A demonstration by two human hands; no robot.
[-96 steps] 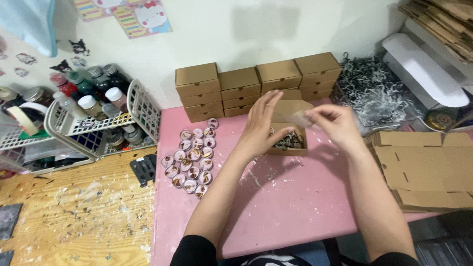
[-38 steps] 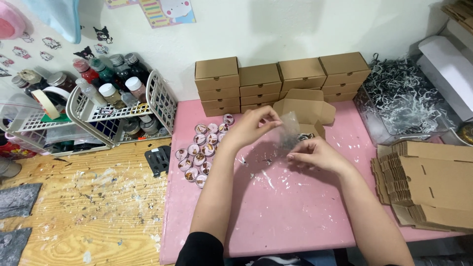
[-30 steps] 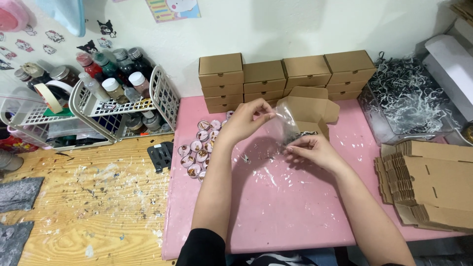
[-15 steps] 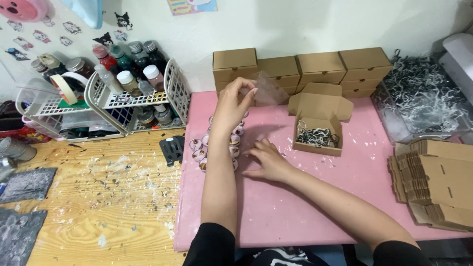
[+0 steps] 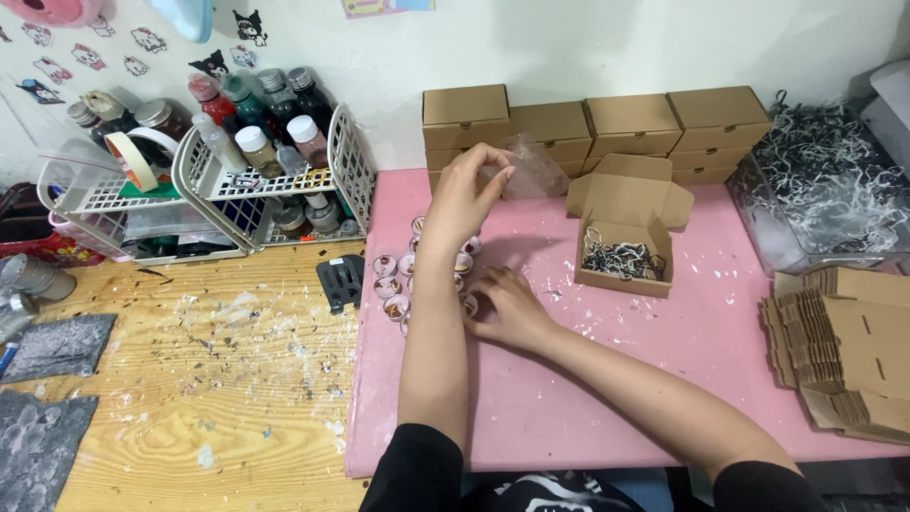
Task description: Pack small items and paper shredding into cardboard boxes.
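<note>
Left fingers (image 5: pixel 493 180) pinching clear bag (image 5: pixel 531 171), right hand (image 5: pixel 507 303) grasping round charms (image 5: pixel 393 284), open box (image 5: pixel 626 228) beside.

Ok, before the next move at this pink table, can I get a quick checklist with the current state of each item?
1. Clear plastic bag held: ok, the left hand pinches it up by the stacked cardboard boxes.
2. Bag mouth open: cannot tell, the film is crumpled.
3. Right hand on the small round charms: ok, its fingers rest at the cluster's edge.
4. A charm gripped: cannot tell, the fingertips are hidden.
5. Open cardboard box ready: ok, lid up, shredded paper inside, standing clear of both hands.
6. Space on the pink table: ok, bare in front of the arms.
</note>
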